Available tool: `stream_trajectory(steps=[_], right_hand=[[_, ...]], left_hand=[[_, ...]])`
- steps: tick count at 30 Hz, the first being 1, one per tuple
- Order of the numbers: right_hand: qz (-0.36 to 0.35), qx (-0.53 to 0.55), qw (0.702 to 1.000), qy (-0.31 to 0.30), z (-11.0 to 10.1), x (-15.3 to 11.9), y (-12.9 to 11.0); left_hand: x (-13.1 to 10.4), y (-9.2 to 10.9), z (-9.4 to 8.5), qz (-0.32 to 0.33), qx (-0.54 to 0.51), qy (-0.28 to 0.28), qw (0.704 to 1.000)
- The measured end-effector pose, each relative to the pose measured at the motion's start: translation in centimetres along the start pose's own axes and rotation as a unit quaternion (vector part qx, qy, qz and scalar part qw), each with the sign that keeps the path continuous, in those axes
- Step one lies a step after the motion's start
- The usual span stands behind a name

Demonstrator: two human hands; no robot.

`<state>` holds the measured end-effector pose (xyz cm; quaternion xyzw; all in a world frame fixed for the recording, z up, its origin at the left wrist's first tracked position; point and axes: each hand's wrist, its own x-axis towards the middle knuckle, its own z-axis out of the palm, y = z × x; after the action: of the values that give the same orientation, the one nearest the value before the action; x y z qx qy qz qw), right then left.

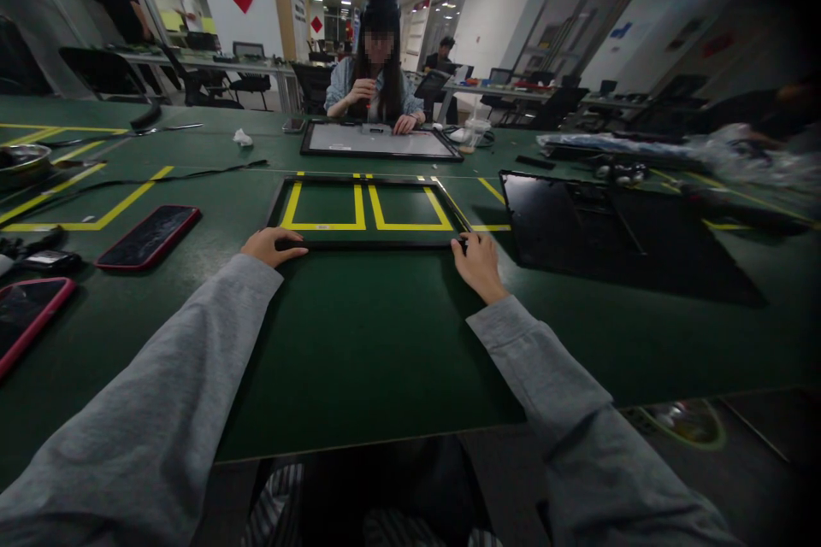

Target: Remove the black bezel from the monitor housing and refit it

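A thin black rectangular frame (378, 245), like a monitor bezel, lies before me on the green table (378, 333). Yellow tape markings show through its opening. My left hand (273, 247) grips the near left corner, thumb along the near bar. At the near right corner, my right hand (480, 263) is closed on the same frame, thumb on the near edge and fingers by the right bar. To the right of that hand lies a large black panel (558, 231) resembling a monitor's back cover.
Two phones with red edges (149, 238) (29, 316) lie to my left. A metal bowl (26, 164) stands at the far left. Opposite, a person (378, 60) works over a grey display panel (346, 139). Plastic wrap (724, 155) lies at the far right.
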<state>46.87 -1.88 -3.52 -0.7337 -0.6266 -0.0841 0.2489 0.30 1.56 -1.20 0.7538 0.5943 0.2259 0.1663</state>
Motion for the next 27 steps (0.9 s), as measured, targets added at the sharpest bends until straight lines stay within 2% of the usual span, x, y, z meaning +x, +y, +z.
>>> stream_trajectory(steps=[5,13,19,27], right_hand=[[0.001,-0.006,1.000,0.009,0.04,0.20,0.04],[0.010,0.014,1.000,0.013,0.17,-0.02,-0.02],[0.015,0.016,1.000,0.001,0.09,0.18,0.10],[-0.004,0.035,0.999,0.025,0.77,0.40,0.72]], left_hand=[[-0.05,0.35,-0.08,0.012,-0.004,-0.011,1.000],[-0.03,-0.02,0.55,0.055,0.014,0.017,0.998],[-0.27,-0.02,0.69,0.046,0.037,0.033,0.998],[-0.54,0.71,0.30,0.031,0.053,0.029,0.998]])
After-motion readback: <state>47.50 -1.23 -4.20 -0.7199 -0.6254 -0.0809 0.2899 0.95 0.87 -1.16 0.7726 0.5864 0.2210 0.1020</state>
